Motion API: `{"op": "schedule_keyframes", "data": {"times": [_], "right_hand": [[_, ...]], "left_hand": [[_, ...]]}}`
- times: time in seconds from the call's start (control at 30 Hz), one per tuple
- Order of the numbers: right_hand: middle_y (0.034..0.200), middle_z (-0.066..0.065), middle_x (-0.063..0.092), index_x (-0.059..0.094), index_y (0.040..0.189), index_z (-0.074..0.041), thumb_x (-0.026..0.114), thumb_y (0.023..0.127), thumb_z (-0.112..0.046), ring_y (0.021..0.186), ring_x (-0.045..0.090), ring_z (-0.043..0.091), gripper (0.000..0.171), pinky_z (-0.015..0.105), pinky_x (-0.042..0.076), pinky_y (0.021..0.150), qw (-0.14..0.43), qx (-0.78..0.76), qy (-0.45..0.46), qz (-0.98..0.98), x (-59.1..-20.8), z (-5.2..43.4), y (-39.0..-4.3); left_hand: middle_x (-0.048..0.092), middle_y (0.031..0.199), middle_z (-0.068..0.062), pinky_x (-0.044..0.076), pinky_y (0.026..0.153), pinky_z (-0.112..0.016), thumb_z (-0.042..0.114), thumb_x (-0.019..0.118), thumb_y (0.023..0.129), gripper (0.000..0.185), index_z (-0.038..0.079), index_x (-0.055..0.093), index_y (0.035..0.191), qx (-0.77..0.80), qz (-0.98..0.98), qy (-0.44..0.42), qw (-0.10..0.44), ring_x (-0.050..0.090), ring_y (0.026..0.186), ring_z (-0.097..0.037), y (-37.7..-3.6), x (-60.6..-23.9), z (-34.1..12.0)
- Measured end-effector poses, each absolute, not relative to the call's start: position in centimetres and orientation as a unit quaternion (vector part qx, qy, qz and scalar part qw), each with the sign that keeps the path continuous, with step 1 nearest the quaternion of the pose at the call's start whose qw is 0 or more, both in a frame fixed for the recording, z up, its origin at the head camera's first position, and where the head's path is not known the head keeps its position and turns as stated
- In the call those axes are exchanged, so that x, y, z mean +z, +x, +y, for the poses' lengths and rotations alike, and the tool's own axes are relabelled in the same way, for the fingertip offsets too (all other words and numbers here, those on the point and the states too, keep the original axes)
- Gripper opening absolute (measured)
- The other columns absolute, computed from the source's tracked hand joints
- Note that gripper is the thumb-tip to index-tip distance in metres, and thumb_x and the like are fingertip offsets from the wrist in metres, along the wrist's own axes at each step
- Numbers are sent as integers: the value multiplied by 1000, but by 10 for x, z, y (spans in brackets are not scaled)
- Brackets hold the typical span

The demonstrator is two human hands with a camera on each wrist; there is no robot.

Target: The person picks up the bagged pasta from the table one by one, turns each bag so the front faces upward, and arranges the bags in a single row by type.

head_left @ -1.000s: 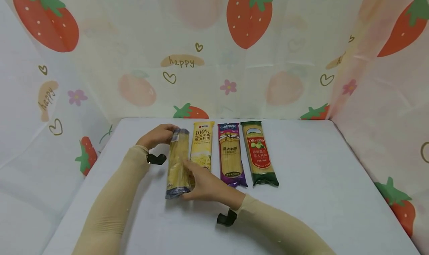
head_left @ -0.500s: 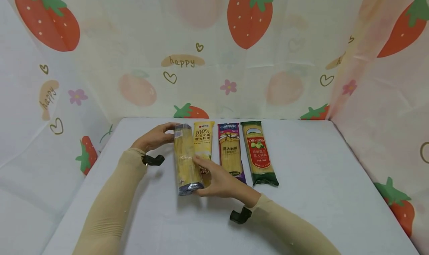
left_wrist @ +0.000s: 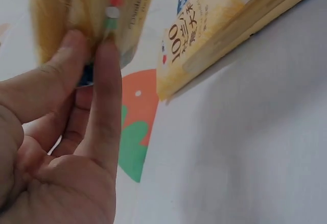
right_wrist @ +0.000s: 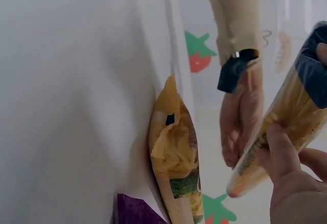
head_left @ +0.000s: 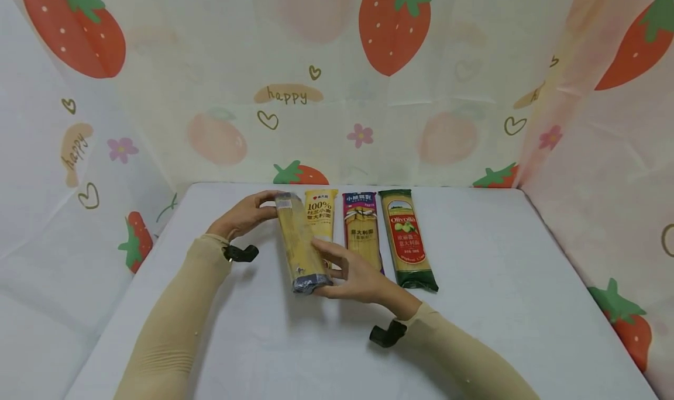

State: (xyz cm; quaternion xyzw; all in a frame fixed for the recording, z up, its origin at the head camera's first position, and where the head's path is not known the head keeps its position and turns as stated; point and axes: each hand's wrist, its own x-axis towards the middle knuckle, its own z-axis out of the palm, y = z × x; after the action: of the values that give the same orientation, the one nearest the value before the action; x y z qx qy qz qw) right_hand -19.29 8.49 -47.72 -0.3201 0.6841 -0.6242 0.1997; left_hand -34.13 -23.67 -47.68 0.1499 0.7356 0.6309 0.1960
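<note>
A clear pack of spaghetti (head_left: 296, 236) with dark blue ends is held up off the table, tilted with its near end to the right. At its far end my left hand (head_left: 243, 216) pinches it between thumb and fingers, as the left wrist view shows on the pack (left_wrist: 102, 9). My right hand (head_left: 360, 277) grips the near right side, thumb near the blue end. Behind it, partly covered, lies a yellow pasta pack (head_left: 319, 213). Right of that is a purple pasta pack (head_left: 362, 230), its lower corner hidden by my right hand.
A green pasta pack with a red label (head_left: 405, 236) lies at the right end of the row. All rest on a white table (head_left: 505, 306). A strawberry-patterned cloth (head_left: 337, 125) stands behind and at both sides. Each wrist carries a black camera mount (head_left: 388, 334).
Both hands have carried the spaghetti pack rightward, toward and partly over the yellow pack. Its near end has swung right, and the right hand has moved right and slightly away.
</note>
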Motion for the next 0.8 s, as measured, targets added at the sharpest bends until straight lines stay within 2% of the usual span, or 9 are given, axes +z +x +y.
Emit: {"op": "schedule_keyframes", "data": {"times": [0.2,0.27,0.4,0.53,0.67,0.8], "right_hand": [[176,14,25,29,170,-5,81,91,4,158,35,38,95,34,49,114,201,-672,-312,641,-476,86,-194],[176,13,24,28,170,-5,80,92,1,159,34,37,94,33,50,113,203,-687,-308,626,-476,86,-194],[178,12,21,25,171,-6,80,94,-3,160,31,36,94,31,51,112,214,-718,-303,589,-476,86,-193],[178,13,19,21,172,-5,79,96,-8,162,26,38,95,30,48,114,217,-739,-307,559,-477,85,-192],[177,13,19,21,171,-5,78,97,-13,162,23,38,94,30,46,116,209,-744,-303,558,-477,84,-192],[177,11,24,28,171,-9,80,97,-18,161,27,36,91,32,45,118,203,-738,-292,573,-477,84,-193]], "left_hand": [[46,155,-22,37,122,-57,3,60,110,52,-3,43,159,634,738,146,178,58,126,-19,-341,-477,-232],[43,157,-22,35,124,-60,7,59,111,51,0,42,159,644,727,149,184,54,131,-22,-340,-478,-231],[49,154,-21,40,122,-55,18,56,114,44,11,42,155,671,697,145,207,56,138,-27,-338,-481,-231],[57,141,-19,48,117,-52,25,53,114,39,21,40,152,686,680,140,219,62,134,-30,-335,-483,-232],[52,137,-17,54,110,-48,28,51,115,38,25,38,151,701,665,134,220,64,129,-31,-332,-486,-230],[50,134,-16,60,102,-42,31,49,115,35,26,40,149,720,652,117,206,69,118,-27,-329,-488,-227]]}}
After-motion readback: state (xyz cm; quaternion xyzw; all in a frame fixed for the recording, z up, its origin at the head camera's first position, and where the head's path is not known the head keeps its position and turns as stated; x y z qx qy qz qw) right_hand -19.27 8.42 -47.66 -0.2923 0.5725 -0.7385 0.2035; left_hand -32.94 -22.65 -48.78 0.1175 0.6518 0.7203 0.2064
